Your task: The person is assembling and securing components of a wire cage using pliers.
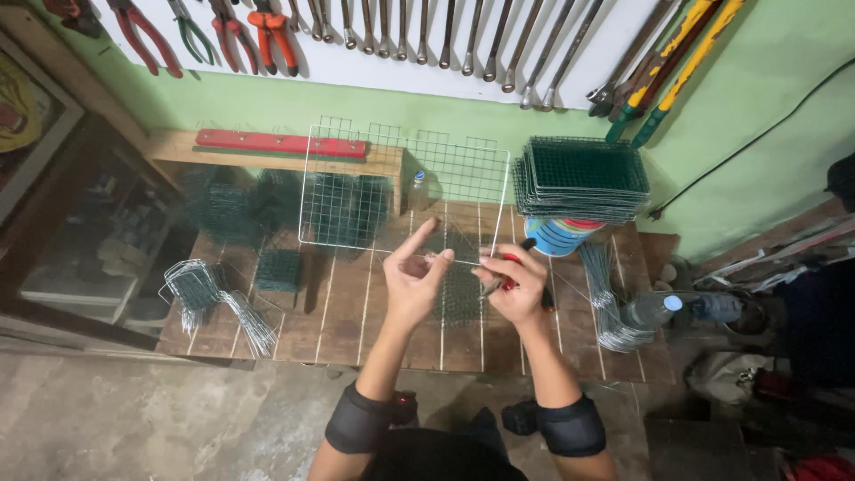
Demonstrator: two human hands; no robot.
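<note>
A silver wire grid panel (401, 191) stands tilted over the wooden pallet table (347, 321). My left hand (411, 283) pinches the panel's lower edge wire between thumb and fingers. My right hand (515, 285) grips red-handled pliers (508, 272), whose tip meets the same lower edge just right of my left hand. Under the hands lies a small green mesh piece (460, 298).
A stack of green mesh panels (583, 176) sits on a blue bucket (554, 236) at the back right. Bent wire bundles (214, 298) lie left and bent wire bundles (610, 303) lie right. Plastic bottles (677, 307) rest at the right edge. Pliers and wrenches (374, 31) hang on the wall.
</note>
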